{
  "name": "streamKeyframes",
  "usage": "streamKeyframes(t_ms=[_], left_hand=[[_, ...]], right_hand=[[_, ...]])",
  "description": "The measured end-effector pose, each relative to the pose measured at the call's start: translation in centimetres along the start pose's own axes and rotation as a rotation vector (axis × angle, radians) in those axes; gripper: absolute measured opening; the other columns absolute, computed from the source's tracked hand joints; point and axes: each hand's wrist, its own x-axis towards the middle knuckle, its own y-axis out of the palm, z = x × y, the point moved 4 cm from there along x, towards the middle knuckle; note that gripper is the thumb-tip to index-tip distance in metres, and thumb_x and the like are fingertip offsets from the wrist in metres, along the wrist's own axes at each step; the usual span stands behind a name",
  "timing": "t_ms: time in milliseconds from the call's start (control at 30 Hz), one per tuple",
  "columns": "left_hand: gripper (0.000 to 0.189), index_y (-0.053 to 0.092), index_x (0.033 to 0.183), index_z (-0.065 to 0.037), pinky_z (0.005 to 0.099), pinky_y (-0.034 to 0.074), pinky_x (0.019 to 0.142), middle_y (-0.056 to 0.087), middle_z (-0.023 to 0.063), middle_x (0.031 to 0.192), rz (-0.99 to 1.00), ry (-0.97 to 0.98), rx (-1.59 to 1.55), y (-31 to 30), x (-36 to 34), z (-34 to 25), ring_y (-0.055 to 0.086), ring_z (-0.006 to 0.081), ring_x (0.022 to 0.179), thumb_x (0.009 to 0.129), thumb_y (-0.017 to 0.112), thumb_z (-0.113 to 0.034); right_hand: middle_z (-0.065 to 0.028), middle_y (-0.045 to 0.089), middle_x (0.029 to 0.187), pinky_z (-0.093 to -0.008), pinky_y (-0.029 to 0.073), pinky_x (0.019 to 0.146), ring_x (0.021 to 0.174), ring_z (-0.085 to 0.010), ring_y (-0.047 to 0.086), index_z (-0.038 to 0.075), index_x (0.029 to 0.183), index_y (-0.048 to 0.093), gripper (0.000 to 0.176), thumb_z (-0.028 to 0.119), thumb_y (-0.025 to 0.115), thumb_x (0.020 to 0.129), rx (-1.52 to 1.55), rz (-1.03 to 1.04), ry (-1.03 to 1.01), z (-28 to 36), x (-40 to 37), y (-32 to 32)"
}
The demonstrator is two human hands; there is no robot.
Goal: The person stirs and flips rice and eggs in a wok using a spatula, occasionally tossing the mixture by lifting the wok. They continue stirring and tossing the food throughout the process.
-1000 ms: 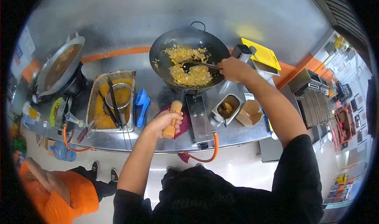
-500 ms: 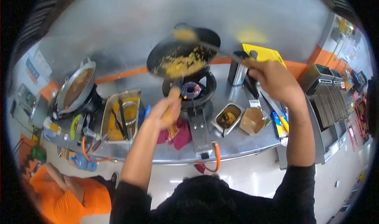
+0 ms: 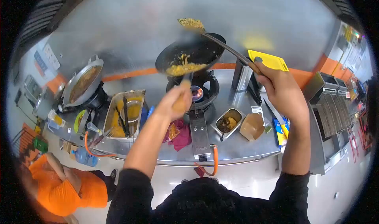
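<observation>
Gripping the wooden handle [image 3: 181,104] of the wok [image 3: 193,52], my left hand [image 3: 171,102] is wrapped fully closed round it, fingers curled over the top. It holds the pan clear of the burner [image 3: 196,93], tipped with its far rim high. My right hand [image 3: 278,85] is closed tight on the end of the ladle [image 3: 225,46], whose long shaft runs up and to the left from my fist. A second ago the wok sat flat on the burner with the ladle down in the rice. Half a second ago it was already lifted and blurred. Now the flame shows bare beneath it, and the ladle's bowl is above the wok's far rim with a heap of rice on it. The fried rice [image 3: 181,69] in the pan is gathered against the lower near wall, just beyond my left hand and well away from my right. A red cloth [image 3: 181,132] lies on the steel counter [image 3: 237,145] under my left forearm.
</observation>
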Motion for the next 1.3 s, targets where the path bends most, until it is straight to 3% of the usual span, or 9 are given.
streamKeyframes(t_ms=[167, 200, 233, 367, 433, 633, 767, 1033, 1300], left_hand=[[0.006, 0.054, 0.087, -0.007, 0.028, 0.043, 0.041, 0.052, 0.0021, 0.058, -0.053, 0.182, 0.612, -5.1, -2.3, 1.2, 0.05, 0.0159, 0.044, 0.084, 0.057, -0.01], [0.013, 0.057, 0.08, -0.007, 0.0312, 0.04, 0.039, 0.051, 0.004, 0.053, -0.499, 0.136, 0.505, -1.8, -1.2, 0.2, 0.05, 0.0175, 0.041, 0.087, 0.053, -0.018], [0.01, 0.056, 0.087, -0.008, 0.0315, 0.04, 0.038, 0.05, 0.0033, 0.052, -0.19, 0.128, 1.041, -3.2, 3.7, -3.1, 0.048, 0.0178, 0.038, 0.087, 0.053, -0.017], [0.005, 0.055, 0.083, -0.008, 0.0321, 0.039, 0.04, 0.052, 0.0041, 0.054, -0.378, 0.242, 0.611, 1.5, -3.6, 0.9, 0.049, 0.0166, 0.039, 0.086, 0.055, -0.012], [0.012, 0.058, 0.094, -0.006, 0.0294, 0.048, 0.054, 0.059, 0.003, 0.074, -0.011, 0.187, 0.568, -3.5, -1.3, -0.1, 0.059, 0.0118, 0.064, 0.084, 0.058, -0.011], [0.008, 0.048, 0.082, -0.009, 0.0283, 0.038, 0.043, 0.043, -0.0001, 0.058, -0.121, 0.098, 0.086, 2.5, 0.2, 2.0, 0.046, 0.0134, 0.046, 0.08, 0.056, -0.008], [0.016, 0.052, 0.075, -0.011, 0.0296, 0.033, 0.042, 0.049, 0.0028, 0.06, -0.252, 0.35, 0.66, -0.5, 5.1, -2.1, 0.043, 0.0138, 0.044, 0.081, 0.056, -0.026], [0.016, 0.049, 0.069, -0.01, 0.0293, 0.038, 0.04, 0.047, 0.0008, 0.055, -0.187, 0.24, 0.499, 0.1, 1.6, -1.1, 0.048, 0.0147, 0.043, 0.084, 0.05, -0.014], [0.015, 0.05, 0.073, -0.009, 0.029, 0.036, 0.042, 0.044, 0.0006, 0.057, -0.035, 0.136, 0.07, 2.0, 2.2, 0.0, 0.042, 0.0134, 0.042, 0.085, 0.056, -0.017]], right_hand=[[-0.0226, 0.063, 0.085, -0.0454, 0.049, 0.073, 0.081, -0.0399, 0.061, 0.01, 0.111, 0.065, 0.026, 0.015, 0.06, 0.086, -0.085, -0.111, -0.15, -0.2, -0.5, -0.6], [-0.0243, 0.062, 0.092, -0.0446, 0.047, 0.077, 0.088, -0.0411, 0.059, 0.006, 0.113, 0.063, 0.028, 0.012, 0.06, 0.086, -0.021, -0.008, -0.023, 0.0, -0.5, -0.6], [-0.0261, 0.061, 0.099, -0.0437, 0.046, 0.081, 0.095, -0.0423, 0.058, 0.003, 0.115, 0.061, 0.03, 0.008, 0.06, 0.085, 0.043, 0.084, 0.099, 0.2, -0.2, 0.1], [-0.024, 0.062, 0.093, -0.0463, 0.046, 0.076, 0.088, -0.0408, 0.059, 0.005, 0.109, 0.064, 0.025, 0.013, 0.059, 0.086, -0.037, -0.015, -0.035, -0.1, -1.1, -0.6], [-0.0242, 0.062, 0.092, -0.0461, 0.046, 0.077, 0.087, -0.0417, 0.059, 0.004, 0.109, 0.063, 0.025, 0.012, 0.059, 0.085, -0.052, 0.012, 0.076, -0.6, -1.9, -1.5], [-0.0264, 0.061, 0.091, -0.0446, 0.046, 0.076, 0.085, -0.0428, 0.059, 0.003, 0.113, 0.062, 0.029, 0.012, 0.059, 0.085, -0.019, -0.012, 0.157, -0.1, -2.2, -2.9], [-0.0279, 0.054, 0.075, -0.0373, 0.046, 0.064, 0.069, -0.0427, 0.055, -0.001, 0.117, 0.058, 0.032, 0.009, 0.059, 0.087, 0.023, -0.012, 0.103, -0.6, -3.1, -2.0], [-0.0294, 0.057, 0.08, -0.0381, 0.049, 0.067, 0.073, -0.0421, 0.06, 0.0, 0.114, 0.062, 0.031, 0.007, 0.062, 0.083, 0.061, -0.031, 0.179, -1.7, -4.8, -1.2], [-0.0158, 0.053, 0.075, -0.0278, 0.044, 0.07, 0.07, -0.0115, 0.048, -0.005, 0.123, 0.054, 0.036, 0.004, 0.056, 0.088, 0.167, -0.029, 0.257, -2.1, -5.4, -1.7]])
